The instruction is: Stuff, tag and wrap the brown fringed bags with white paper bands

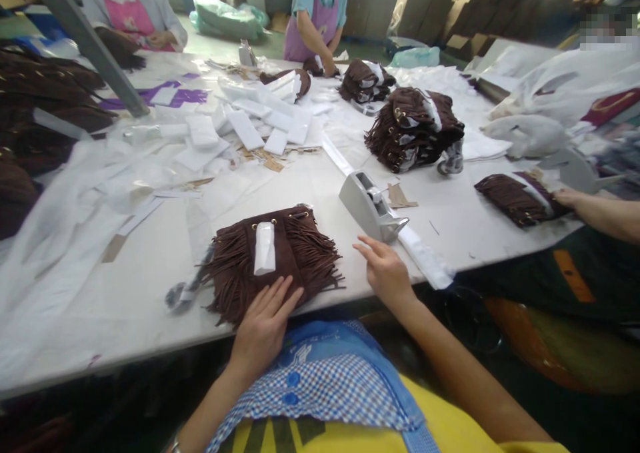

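A dark brown fringed bag (280, 240) lies flat before me, with brass eyelets along its top edge. A white wrapped piece (265, 248) rests on its middle. My left hand (265, 323) is spread flat on the bag's lower edge, holding nothing. To the right, my right hand (385, 270) hovers near the table edge, its index and middle fingers stretched toward a grey tape dispenser (367, 203); its other fingers are curled, and I see nothing in it. A plastic-wrapped strap end (180, 294) sticks out left of the bag.
White strips (425, 256) run beneath the dispenser. Folded fringed bags (415, 130) are stacked beyond it. White foam pieces (250, 126) and plastic sheets litter the left. A co-worker's hand (565, 198) touches another bag (520, 196) at right; two people stand across the table.
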The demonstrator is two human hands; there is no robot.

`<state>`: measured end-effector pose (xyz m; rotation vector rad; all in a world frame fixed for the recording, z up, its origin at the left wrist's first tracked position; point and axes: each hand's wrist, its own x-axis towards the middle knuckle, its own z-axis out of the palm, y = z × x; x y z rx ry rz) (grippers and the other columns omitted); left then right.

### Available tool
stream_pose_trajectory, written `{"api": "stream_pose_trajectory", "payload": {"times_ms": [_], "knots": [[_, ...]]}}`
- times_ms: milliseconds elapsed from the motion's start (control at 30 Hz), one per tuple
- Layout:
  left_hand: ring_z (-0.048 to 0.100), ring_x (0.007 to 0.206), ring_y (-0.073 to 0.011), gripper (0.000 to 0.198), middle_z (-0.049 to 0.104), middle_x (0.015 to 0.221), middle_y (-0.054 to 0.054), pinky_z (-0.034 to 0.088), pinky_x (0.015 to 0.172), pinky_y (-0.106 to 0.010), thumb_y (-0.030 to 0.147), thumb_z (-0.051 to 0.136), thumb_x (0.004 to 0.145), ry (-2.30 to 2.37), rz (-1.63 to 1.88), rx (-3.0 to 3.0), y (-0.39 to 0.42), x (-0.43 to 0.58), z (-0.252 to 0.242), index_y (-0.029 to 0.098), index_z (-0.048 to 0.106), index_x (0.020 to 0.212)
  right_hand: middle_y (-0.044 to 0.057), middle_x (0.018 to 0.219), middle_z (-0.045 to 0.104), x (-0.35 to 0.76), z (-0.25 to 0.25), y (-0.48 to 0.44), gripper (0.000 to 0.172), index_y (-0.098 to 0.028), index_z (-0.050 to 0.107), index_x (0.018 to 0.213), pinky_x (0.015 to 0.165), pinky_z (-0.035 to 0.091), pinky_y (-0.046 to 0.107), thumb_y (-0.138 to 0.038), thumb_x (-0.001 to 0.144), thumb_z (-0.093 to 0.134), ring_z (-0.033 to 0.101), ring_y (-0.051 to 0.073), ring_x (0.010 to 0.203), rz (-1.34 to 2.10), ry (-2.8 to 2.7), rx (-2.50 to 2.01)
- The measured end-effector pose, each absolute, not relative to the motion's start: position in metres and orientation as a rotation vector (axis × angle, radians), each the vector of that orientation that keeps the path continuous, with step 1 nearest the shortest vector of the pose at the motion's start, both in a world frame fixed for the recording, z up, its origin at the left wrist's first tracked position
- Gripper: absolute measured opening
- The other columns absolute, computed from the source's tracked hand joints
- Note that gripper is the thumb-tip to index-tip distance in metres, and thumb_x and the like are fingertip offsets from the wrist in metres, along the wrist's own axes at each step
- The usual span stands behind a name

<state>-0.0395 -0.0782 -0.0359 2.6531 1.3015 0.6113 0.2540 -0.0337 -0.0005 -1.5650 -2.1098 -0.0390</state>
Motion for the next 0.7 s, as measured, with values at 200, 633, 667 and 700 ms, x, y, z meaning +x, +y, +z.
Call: {"api": "stream_pose_trajectory", "payload": {"times_ms": [200, 633, 667, 700], "knots": [[0.04, 0.141, -0.0304, 0.05, 0.041, 0.154, -0.01, 0.04, 0.112, -0.05, 0.023, 0.052, 0.094, 1.359, 0.583, 2.796, -0.082, -0.036, -0.046, 0.025, 0.048, 0.144, 0.004, 0.143, 0.056, 0.181, -0.002, -0.01, 0.037, -0.026, 0.058, 0.132, 0.12, 0.025, 0.05, -0.032, 0.096, 0.055, 0.044, 0.023, 0.137, 0.137, -2.482, -0.999], [0.071, 0.097, -0.0181, 0.029, 0.073, 0.115, -0.003, 0.06, 0.079, -0.029, 0.014, 0.047, 0.094, 1.53, 0.696, 2.713, -0.052, -0.035, -0.038, 0.024, 0.069, 0.111, 0.006, 0.138, 0.059, 0.184, 0.003, 0.032, 0.034, -0.027, 0.065, 0.124, 0.109, 0.043, 0.043, -0.029, 0.09, 0.064, 0.051, 0.025, 0.131, 0.309, -2.455, -0.978], [0.07, 0.097, -0.0185, 0.032, 0.073, 0.117, -0.003, 0.059, 0.08, -0.03, 0.011, 0.046, 0.093, 1.548, 0.73, 2.74, -0.049, -0.035, -0.039, 0.024, 0.069, 0.112, 0.006, 0.131, 0.065, 0.182, 0.006, 0.037, 0.029, -0.026, 0.068, 0.119, 0.106, 0.045, 0.043, -0.031, 0.091, 0.065, 0.056, 0.025, 0.125, 0.337, -2.481, -0.97], [0.069, 0.101, -0.0191, 0.037, 0.07, 0.123, -0.002, 0.058, 0.084, -0.032, 0.008, 0.045, 0.092, 1.555, 0.773, 2.775, -0.048, -0.035, -0.041, 0.024, 0.068, 0.115, 0.005, 0.121, 0.07, 0.182, 0.011, 0.045, 0.023, -0.025, 0.07, 0.113, 0.101, 0.049, 0.041, -0.031, 0.092, 0.063, 0.063, 0.024, 0.116, 0.356, -2.469, -1.013]]}}
